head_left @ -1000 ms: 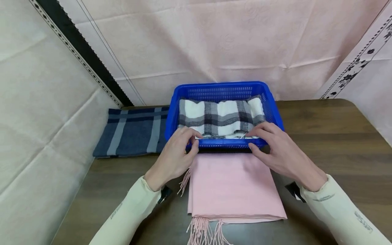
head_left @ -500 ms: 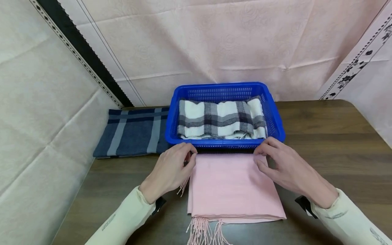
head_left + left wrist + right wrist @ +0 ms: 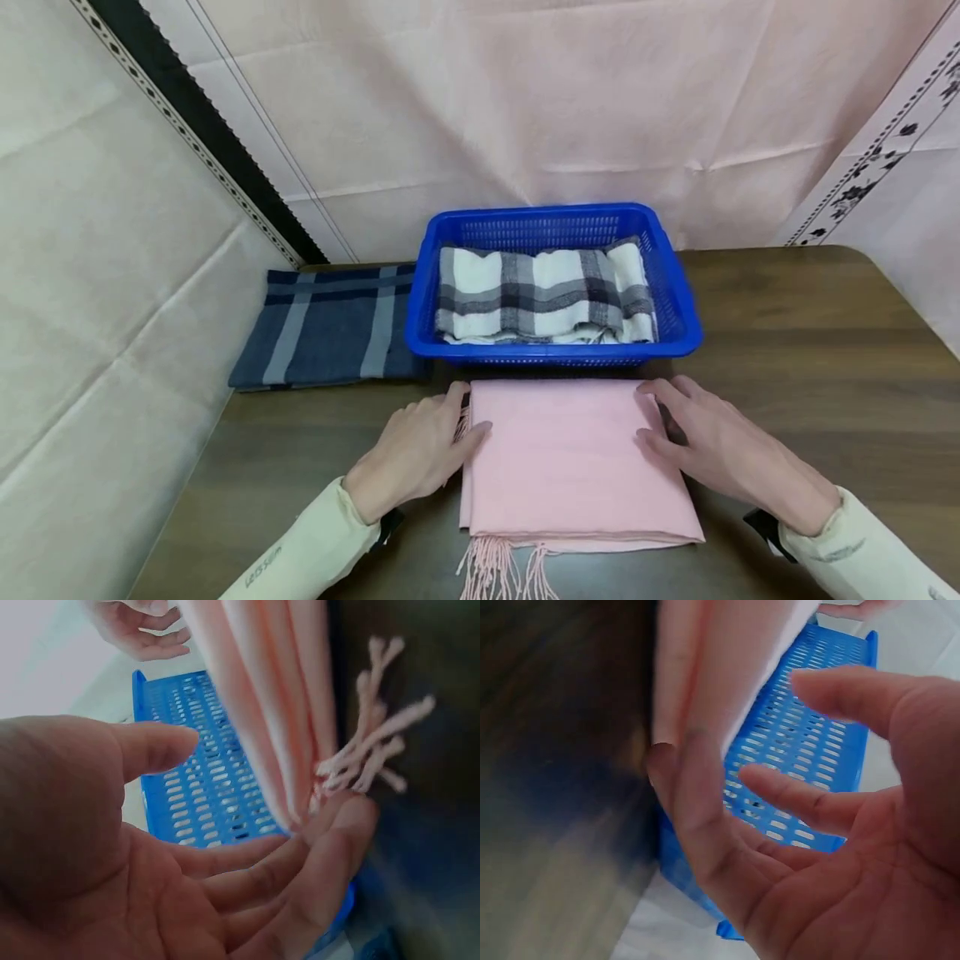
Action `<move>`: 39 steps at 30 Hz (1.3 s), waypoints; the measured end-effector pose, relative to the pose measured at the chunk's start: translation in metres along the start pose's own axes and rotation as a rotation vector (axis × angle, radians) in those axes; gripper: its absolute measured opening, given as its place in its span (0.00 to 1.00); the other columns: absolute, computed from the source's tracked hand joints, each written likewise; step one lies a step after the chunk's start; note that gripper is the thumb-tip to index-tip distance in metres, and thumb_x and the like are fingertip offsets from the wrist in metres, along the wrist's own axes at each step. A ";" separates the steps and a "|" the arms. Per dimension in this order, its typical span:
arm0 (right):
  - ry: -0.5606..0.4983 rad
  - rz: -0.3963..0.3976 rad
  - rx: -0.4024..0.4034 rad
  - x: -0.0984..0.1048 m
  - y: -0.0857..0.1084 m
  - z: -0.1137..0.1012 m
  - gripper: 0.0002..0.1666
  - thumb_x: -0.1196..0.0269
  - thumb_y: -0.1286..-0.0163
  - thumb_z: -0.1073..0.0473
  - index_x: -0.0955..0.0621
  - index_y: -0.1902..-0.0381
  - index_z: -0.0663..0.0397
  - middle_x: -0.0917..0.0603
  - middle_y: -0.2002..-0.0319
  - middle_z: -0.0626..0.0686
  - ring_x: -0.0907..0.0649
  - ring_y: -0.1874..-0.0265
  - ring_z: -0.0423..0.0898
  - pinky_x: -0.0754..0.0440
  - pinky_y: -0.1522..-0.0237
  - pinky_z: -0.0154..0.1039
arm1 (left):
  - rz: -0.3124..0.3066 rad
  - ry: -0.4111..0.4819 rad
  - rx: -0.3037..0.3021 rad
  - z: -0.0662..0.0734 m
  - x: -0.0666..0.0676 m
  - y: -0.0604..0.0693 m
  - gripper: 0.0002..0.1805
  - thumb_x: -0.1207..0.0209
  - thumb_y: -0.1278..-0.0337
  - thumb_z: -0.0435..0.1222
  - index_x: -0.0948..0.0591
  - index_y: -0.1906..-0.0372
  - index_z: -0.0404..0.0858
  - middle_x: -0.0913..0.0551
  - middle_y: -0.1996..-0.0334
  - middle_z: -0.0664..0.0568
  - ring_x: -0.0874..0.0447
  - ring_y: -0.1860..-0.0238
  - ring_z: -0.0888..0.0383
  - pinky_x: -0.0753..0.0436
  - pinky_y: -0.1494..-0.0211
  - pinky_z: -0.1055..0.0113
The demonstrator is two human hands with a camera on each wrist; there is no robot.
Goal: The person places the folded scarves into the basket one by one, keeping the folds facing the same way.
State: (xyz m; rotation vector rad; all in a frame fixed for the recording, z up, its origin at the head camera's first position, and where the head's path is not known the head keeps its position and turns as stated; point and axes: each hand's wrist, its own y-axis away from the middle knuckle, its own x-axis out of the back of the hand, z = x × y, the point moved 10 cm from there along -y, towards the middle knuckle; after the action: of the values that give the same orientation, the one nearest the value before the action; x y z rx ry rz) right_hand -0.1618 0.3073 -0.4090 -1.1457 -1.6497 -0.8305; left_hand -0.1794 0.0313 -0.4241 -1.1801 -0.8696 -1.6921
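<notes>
A folded pink scarf (image 3: 570, 467) with fringe lies on the table in front of the basket. My left hand (image 3: 420, 446) is at its far left corner; in the left wrist view the fingertips (image 3: 352, 817) touch the folded edge beside the fringe, and the thumb stands apart. At the far right corner is my right hand (image 3: 720, 437), its fingers spread; in the right wrist view fingertips (image 3: 664, 769) meet the scarf's edge while the thumb stays clear of it. Behind the scarf, a blue plastic basket (image 3: 555, 351) holds a folded black-and-white checked scarf (image 3: 540, 292).
A folded dark blue striped cloth (image 3: 330, 329) lies left of the basket, close against it. The wooden table (image 3: 810, 350) extends to the right. Pale patterned cloth hangings (image 3: 570, 100) stand behind and at the sides.
Both hands have left the basket's front rim and come back toward me, down to the pink scarf's far corners. The basket, checked scarf and blue cloth look unmoved.
</notes>
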 end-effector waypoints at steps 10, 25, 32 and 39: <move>-0.026 -0.044 -0.005 -0.018 0.003 0.006 0.38 0.25 0.39 0.49 0.30 0.39 0.57 0.28 0.72 0.45 0.26 0.71 0.40 0.27 0.68 0.35 | -0.112 0.146 0.034 0.004 -0.017 0.007 0.47 0.39 0.32 0.54 0.43 0.21 0.30 0.24 0.33 0.34 0.18 0.38 0.45 0.18 0.37 0.49; -0.044 -0.062 0.002 -0.025 0.007 -0.002 0.32 0.27 0.37 0.54 0.28 0.39 0.47 0.32 0.76 0.43 0.31 0.75 0.36 0.34 0.71 0.33 | -0.123 0.244 -0.015 0.013 -0.028 0.012 0.43 0.35 0.33 0.42 0.44 0.22 0.35 0.20 0.73 0.53 0.22 0.73 0.64 0.21 0.63 0.66; -0.088 -0.120 -0.017 -0.031 0.007 -0.003 0.29 0.28 0.37 0.55 0.26 0.40 0.41 0.30 0.69 0.46 0.29 0.70 0.40 0.33 0.71 0.34 | -0.129 0.318 -0.003 0.012 -0.027 0.012 0.39 0.35 0.33 0.40 0.41 0.24 0.38 0.25 0.80 0.57 0.29 0.81 0.64 0.27 0.73 0.69; -0.188 -0.082 0.047 -0.029 0.010 -0.008 0.23 0.29 0.38 0.62 0.22 0.47 0.41 0.34 0.63 0.50 0.31 0.70 0.39 0.35 0.77 0.30 | -0.143 0.396 -0.027 0.015 -0.027 0.013 0.26 0.36 0.33 0.37 0.35 0.36 0.43 0.28 0.78 0.55 0.31 0.80 0.63 0.30 0.75 0.69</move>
State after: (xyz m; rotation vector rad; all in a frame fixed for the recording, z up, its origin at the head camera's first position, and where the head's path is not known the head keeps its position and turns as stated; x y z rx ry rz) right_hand -0.1458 0.2946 -0.4332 -1.1582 -1.8715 -0.7497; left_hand -0.1576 0.0472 -0.4442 -0.7729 -0.6969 -1.9711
